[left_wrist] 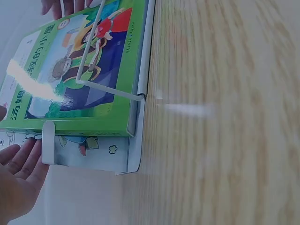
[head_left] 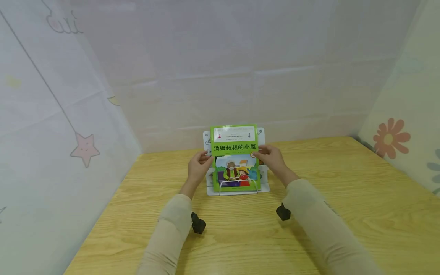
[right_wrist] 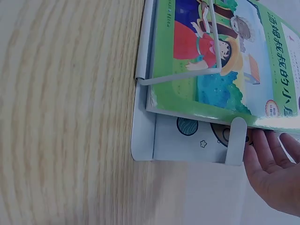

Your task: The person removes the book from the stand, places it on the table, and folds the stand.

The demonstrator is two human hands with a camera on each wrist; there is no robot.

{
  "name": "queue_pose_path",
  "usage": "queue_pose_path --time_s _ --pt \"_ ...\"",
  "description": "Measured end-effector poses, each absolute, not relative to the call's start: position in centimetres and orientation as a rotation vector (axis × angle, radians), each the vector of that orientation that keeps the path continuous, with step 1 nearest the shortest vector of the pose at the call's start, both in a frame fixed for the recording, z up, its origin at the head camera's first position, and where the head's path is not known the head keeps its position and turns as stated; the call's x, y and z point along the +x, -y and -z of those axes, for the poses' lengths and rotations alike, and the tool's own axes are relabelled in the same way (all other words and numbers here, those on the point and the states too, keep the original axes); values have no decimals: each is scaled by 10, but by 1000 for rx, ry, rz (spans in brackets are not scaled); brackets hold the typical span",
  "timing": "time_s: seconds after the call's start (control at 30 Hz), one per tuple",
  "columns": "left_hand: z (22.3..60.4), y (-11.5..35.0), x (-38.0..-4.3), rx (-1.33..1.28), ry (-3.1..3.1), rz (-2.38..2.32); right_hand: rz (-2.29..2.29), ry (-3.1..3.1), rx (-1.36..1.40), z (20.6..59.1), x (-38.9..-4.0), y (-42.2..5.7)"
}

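A green picture book (head_left: 237, 139) with a Chinese title leans upright on a white book stand (head_left: 209, 190) printed with small drawings. The stand's white wire holder (head_left: 238, 194) crosses the lower front of the cover. At the book's left edge, my left hand (head_left: 198, 168) pinches it, thumb toward the front and fingers behind. My right hand (head_left: 273, 158) grips the opposite edge, its thumb on the cover. Both wrist views show fingers reaching behind the book, beside a white side tab (left_wrist: 48, 143) and its counterpart tab (right_wrist: 236, 140).
The stand is on a wood-grain table (head_left: 240, 233), close to its back edge. A pale fabric backdrop (head_left: 233, 95) hangs behind, with printed side panels left and right. Black devices (head_left: 198, 223) project from beneath both sleeves.
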State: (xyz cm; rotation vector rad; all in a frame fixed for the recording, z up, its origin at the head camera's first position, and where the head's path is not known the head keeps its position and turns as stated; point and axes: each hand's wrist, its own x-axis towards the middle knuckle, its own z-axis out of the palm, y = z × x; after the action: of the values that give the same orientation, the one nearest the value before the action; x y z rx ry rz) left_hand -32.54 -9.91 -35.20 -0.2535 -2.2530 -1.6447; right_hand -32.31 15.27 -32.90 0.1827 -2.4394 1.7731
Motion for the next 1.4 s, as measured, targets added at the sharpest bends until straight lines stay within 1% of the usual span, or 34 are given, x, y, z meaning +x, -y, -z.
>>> queue_pose_path --time_s 0.2,0.47,0.87,1.27,1.4 --pt "352 94 -327 -244 2273 1651 -1880 2417 84 329 -326 -150" --pt "351 90 -329 -195 2308 1624 -1942 2394 39 328 -326 -145" --pt "348 86 -334 -143 2286 1677 -2055 2346 -116 325 -329 -139" --pt "344 85 -338 -121 2298 1659 -2042 2331 -171 322 -328 -136" --pt "345 83 -340 -75 2279 1670 -2031 2329 -197 321 -328 -135"
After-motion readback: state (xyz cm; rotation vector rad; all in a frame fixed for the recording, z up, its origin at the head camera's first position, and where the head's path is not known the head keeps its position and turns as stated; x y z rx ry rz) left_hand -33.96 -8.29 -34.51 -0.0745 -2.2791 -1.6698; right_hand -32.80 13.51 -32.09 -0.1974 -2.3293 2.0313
